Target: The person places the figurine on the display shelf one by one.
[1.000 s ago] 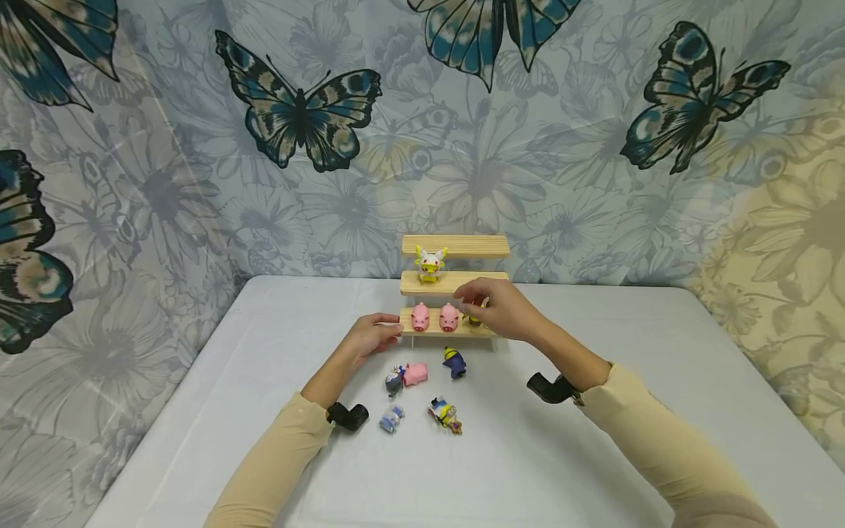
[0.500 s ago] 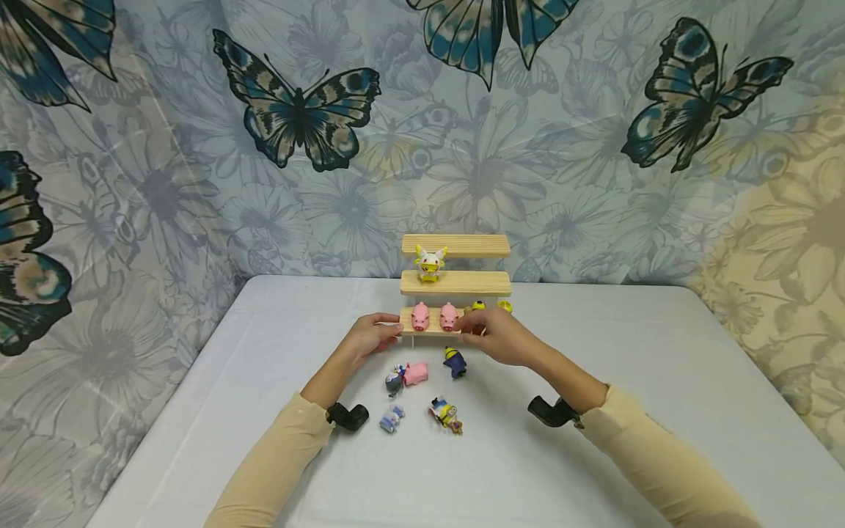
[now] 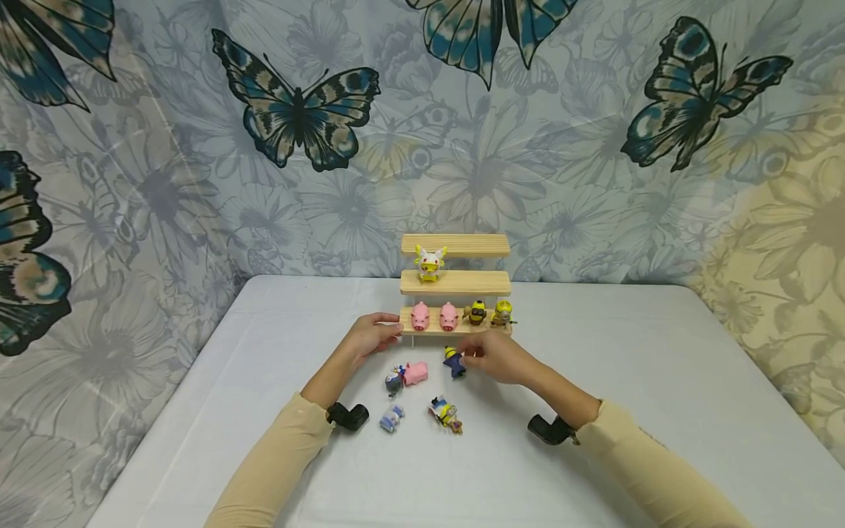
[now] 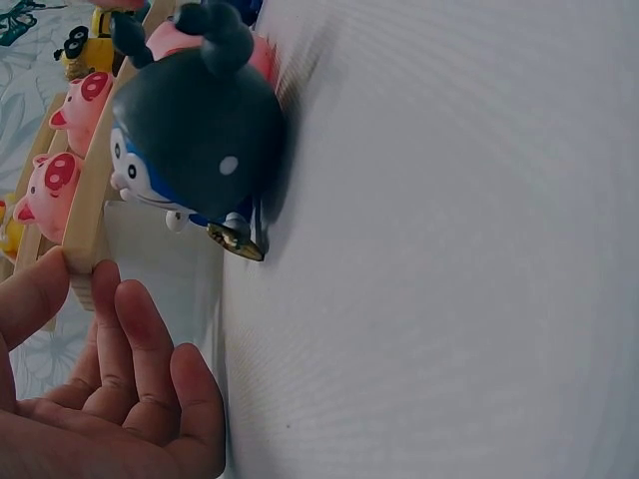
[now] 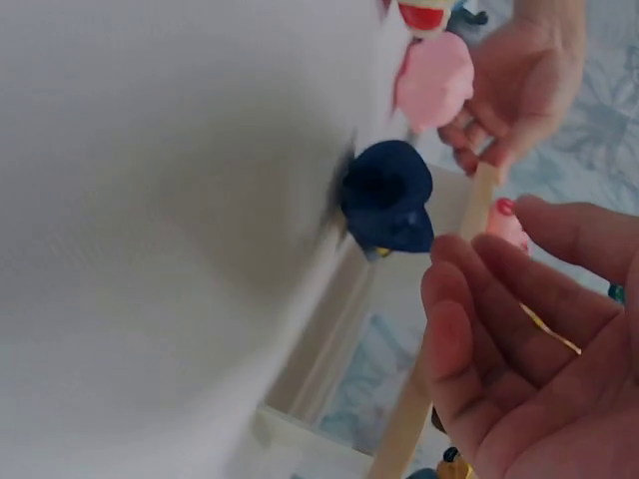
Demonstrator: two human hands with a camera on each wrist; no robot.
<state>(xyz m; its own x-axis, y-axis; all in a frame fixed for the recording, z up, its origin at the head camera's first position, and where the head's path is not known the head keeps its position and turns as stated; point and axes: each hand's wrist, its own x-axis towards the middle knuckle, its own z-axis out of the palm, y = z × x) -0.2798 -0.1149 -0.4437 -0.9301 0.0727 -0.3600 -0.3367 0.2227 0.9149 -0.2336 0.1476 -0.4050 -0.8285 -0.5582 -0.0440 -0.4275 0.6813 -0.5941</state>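
Note:
A three-tier wooden display shelf (image 3: 478, 282) stands at the back of the table. My left hand (image 3: 371, 335) pinches the left end of its lowest board (image 4: 95, 210) between thumb and fingertips. On that board stand two pink pig figurines (image 3: 434, 317) and two yellow-headed figurines (image 3: 488, 313). My right hand (image 3: 499, 358) is just in front of the shelf, its relaxed fingers holding nothing. Right at its fingertips is a dark-blue-caped figurine with a yellow head (image 3: 454, 363); in the right wrist view mostly the blue cape (image 5: 387, 195) shows.
A white-and-yellow figurine (image 3: 430, 264) stands on the middle board. On the white table (image 3: 561, 469) lie a pink pig (image 3: 416, 374), a dark-hooded figurine (image 3: 394, 381), a pale blue figurine (image 3: 392, 419) and a colourful yellow-and-blue figurine (image 3: 446, 415).
My right hand has let go of a yellow-headed figurine on the lowest board and moved down and forward to the blue-caped figurine. My left hand stays at the shelf.

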